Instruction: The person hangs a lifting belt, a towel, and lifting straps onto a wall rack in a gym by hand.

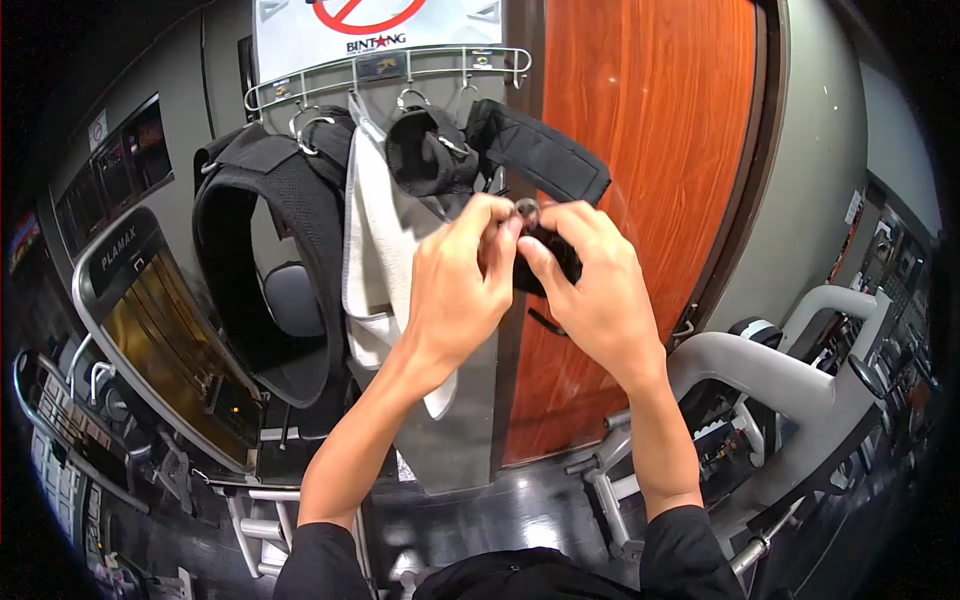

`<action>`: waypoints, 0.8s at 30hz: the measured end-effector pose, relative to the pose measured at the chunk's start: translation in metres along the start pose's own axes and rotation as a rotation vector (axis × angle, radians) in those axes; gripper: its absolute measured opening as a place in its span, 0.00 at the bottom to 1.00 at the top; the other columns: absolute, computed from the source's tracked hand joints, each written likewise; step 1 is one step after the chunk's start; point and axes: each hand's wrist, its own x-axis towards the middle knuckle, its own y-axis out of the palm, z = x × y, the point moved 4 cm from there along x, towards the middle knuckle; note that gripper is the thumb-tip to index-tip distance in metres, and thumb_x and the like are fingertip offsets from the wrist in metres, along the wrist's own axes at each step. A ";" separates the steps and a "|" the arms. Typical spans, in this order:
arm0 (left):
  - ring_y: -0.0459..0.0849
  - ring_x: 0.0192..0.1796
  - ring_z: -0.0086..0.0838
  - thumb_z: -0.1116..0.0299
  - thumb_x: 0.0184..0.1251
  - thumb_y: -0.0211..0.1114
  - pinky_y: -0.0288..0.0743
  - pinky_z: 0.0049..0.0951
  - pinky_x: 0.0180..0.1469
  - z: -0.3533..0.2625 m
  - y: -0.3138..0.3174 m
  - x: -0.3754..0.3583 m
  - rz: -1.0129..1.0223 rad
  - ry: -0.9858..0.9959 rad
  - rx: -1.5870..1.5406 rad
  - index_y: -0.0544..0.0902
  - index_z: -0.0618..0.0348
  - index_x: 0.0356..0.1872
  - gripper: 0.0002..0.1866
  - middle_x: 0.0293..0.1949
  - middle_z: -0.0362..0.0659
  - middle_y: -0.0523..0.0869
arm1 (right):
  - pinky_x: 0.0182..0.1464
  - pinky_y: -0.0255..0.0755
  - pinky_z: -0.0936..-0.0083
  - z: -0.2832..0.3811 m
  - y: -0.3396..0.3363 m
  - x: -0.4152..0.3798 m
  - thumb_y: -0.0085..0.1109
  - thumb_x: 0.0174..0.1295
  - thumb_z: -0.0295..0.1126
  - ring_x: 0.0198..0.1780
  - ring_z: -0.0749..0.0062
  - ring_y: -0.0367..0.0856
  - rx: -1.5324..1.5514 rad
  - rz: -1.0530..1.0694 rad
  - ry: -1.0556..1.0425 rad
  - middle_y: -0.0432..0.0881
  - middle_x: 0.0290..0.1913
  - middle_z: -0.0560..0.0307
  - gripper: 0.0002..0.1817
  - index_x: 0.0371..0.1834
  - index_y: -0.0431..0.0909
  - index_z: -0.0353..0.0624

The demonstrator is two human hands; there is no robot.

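Observation:
In front of the wall rack, my left hand [460, 275] and my right hand [595, 280] are raised close together. Both have thumb and fingers pinched on a black strap [563, 258] with a metal ring [527, 209] at its top. Much of the strap is hidden behind my fingers. Just beyond hangs a black padded cuff [425, 150], and a wide black padded band [545, 155] sticks out to its right. A white towel [375, 235] hangs to the left of my left hand.
The metal hook rack [390, 65] is fixed to the wall under a sign. At left hang a big black padded harness [270, 170] and a weight-stack machine [165, 330] stands behind. A wooden door [650, 120] and a grey-framed gym machine [770, 370] are on the right.

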 end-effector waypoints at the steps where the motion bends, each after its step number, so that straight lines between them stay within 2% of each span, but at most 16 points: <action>1: 0.74 0.19 0.27 0.76 0.65 0.58 0.66 0.28 0.23 -0.003 0.007 0.007 -0.065 0.010 -0.072 0.76 0.64 0.35 0.02 0.20 0.47 0.77 | 0.46 0.71 0.62 -0.006 -0.002 0.005 0.61 0.59 0.33 0.42 0.53 0.77 0.017 -0.028 0.000 0.80 0.38 0.50 0.12 0.40 0.78 0.37; 2: 0.71 0.20 0.22 0.75 0.66 0.58 0.65 0.26 0.24 -0.006 0.013 0.013 -0.087 0.005 -0.081 0.76 0.64 0.35 0.03 0.20 0.44 0.76 | 0.46 0.71 0.61 -0.012 -0.005 0.010 0.61 0.59 0.33 0.44 0.52 0.77 0.033 -0.055 -0.001 0.79 0.39 0.49 0.12 0.41 0.78 0.36; 5: 0.68 0.23 0.17 0.73 0.69 0.57 0.65 0.23 0.26 0.012 0.036 0.036 -0.178 0.034 -0.258 0.76 0.65 0.34 0.06 0.22 0.39 0.76 | 0.48 0.71 0.61 -0.031 -0.011 0.030 0.61 0.59 0.33 0.46 0.49 0.77 0.048 -0.088 -0.064 0.79 0.41 0.46 0.13 0.43 0.77 0.35; 8: 0.75 0.34 0.14 0.71 0.72 0.54 0.70 0.17 0.36 0.017 0.050 0.059 -0.174 0.000 -0.301 0.77 0.64 0.37 0.07 0.31 0.36 0.80 | 0.49 0.70 0.62 -0.050 -0.017 0.055 0.60 0.60 0.33 0.46 0.50 0.77 0.054 -0.048 -0.071 0.78 0.40 0.47 0.12 0.44 0.78 0.38; 9: 0.74 0.30 0.12 0.70 0.72 0.55 0.68 0.17 0.31 0.021 0.056 0.067 -0.190 -0.039 -0.332 0.77 0.63 0.37 0.08 0.30 0.35 0.80 | 0.49 0.70 0.62 -0.059 -0.017 0.064 0.59 0.61 0.33 0.45 0.51 0.77 0.061 -0.037 -0.053 0.78 0.40 0.47 0.12 0.44 0.78 0.38; 10: 0.73 0.27 0.12 0.69 0.72 0.55 0.66 0.17 0.27 0.022 0.059 0.076 -0.228 0.009 -0.291 0.77 0.63 0.37 0.07 0.28 0.35 0.80 | 0.49 0.70 0.62 -0.067 -0.017 0.073 0.59 0.61 0.34 0.45 0.51 0.77 0.068 -0.027 -0.037 0.79 0.40 0.47 0.12 0.44 0.79 0.39; 11: 0.72 0.25 0.12 0.69 0.72 0.55 0.65 0.17 0.25 0.030 0.064 0.087 -0.257 0.037 -0.280 0.77 0.62 0.37 0.07 0.28 0.36 0.80 | 0.49 0.70 0.63 -0.074 -0.017 0.083 0.58 0.62 0.36 0.45 0.53 0.78 0.081 0.008 -0.023 0.79 0.39 0.49 0.13 0.44 0.79 0.40; 13: 0.71 0.24 0.12 0.69 0.72 0.55 0.63 0.17 0.24 0.043 0.073 0.104 -0.292 0.068 -0.266 0.77 0.62 0.37 0.07 0.28 0.36 0.80 | 0.47 0.71 0.65 -0.088 -0.012 0.100 0.58 0.63 0.36 0.43 0.55 0.79 0.045 0.014 -0.020 0.79 0.39 0.48 0.14 0.45 0.79 0.38; 14: 0.76 0.26 0.17 0.69 0.70 0.57 0.68 0.21 0.27 0.051 0.077 0.112 -0.303 -0.016 -0.291 0.78 0.65 0.37 0.08 0.28 0.40 0.82 | 0.45 0.72 0.68 -0.096 -0.009 0.109 0.58 0.63 0.35 0.40 0.57 0.80 0.007 0.020 -0.009 0.80 0.39 0.47 0.14 0.45 0.78 0.37; 15: 0.80 0.29 0.22 0.69 0.69 0.58 0.74 0.26 0.30 0.053 0.078 0.117 -0.314 -0.100 -0.316 0.78 0.67 0.36 0.09 0.28 0.44 0.83 | 0.47 0.72 0.67 -0.099 -0.007 0.116 0.58 0.63 0.38 0.42 0.55 0.81 -0.003 0.001 -0.025 0.81 0.41 0.44 0.16 0.46 0.79 0.37; 16: 0.80 0.29 0.22 0.69 0.69 0.58 0.74 0.26 0.30 0.052 0.080 0.121 -0.317 -0.096 -0.313 0.78 0.67 0.36 0.09 0.28 0.44 0.83 | 0.47 0.72 0.67 -0.104 -0.006 0.124 0.58 0.63 0.38 0.42 0.55 0.81 0.000 -0.002 -0.030 0.81 0.41 0.44 0.16 0.46 0.79 0.37; 18: 0.79 0.22 0.22 0.69 0.68 0.58 0.71 0.26 0.22 0.059 0.084 0.127 -0.338 -0.256 -0.394 0.78 0.68 0.35 0.10 0.26 0.44 0.83 | 0.48 0.73 0.66 -0.115 0.004 0.137 0.58 0.62 0.37 0.43 0.53 0.81 0.038 0.098 0.063 0.82 0.42 0.41 0.16 0.45 0.79 0.36; 19: 0.77 0.17 0.22 0.69 0.68 0.58 0.68 0.26 0.17 0.064 0.086 0.131 -0.379 -0.243 -0.410 0.78 0.68 0.35 0.10 0.24 0.44 0.82 | 0.48 0.73 0.65 -0.118 0.008 0.142 0.57 0.63 0.37 0.43 0.52 0.82 0.016 0.091 0.051 0.83 0.41 0.41 0.15 0.44 0.80 0.36; 20: 0.77 0.17 0.22 0.69 0.68 0.58 0.68 0.26 0.17 0.068 0.086 0.133 -0.381 -0.242 -0.406 0.78 0.68 0.35 0.10 0.24 0.44 0.82 | 0.48 0.73 0.65 -0.121 0.013 0.147 0.57 0.63 0.37 0.43 0.52 0.82 0.019 0.091 0.049 0.83 0.41 0.41 0.15 0.44 0.80 0.36; 22: 0.77 0.16 0.22 0.69 0.68 0.58 0.68 0.25 0.18 0.072 0.084 0.136 -0.402 -0.290 -0.400 0.78 0.67 0.35 0.10 0.22 0.43 0.82 | 0.49 0.73 0.60 -0.122 0.019 0.154 0.58 0.62 0.42 0.46 0.53 0.82 -0.052 0.090 0.029 0.84 0.40 0.48 0.16 0.44 0.82 0.43; 24: 0.76 0.16 0.22 0.69 0.68 0.57 0.67 0.25 0.17 0.074 0.085 0.139 -0.398 -0.312 -0.461 0.78 0.67 0.34 0.10 0.21 0.42 0.81 | 0.48 0.73 0.60 -0.123 0.024 0.156 0.58 0.62 0.41 0.45 0.54 0.82 -0.032 0.072 0.075 0.84 0.40 0.49 0.14 0.42 0.83 0.43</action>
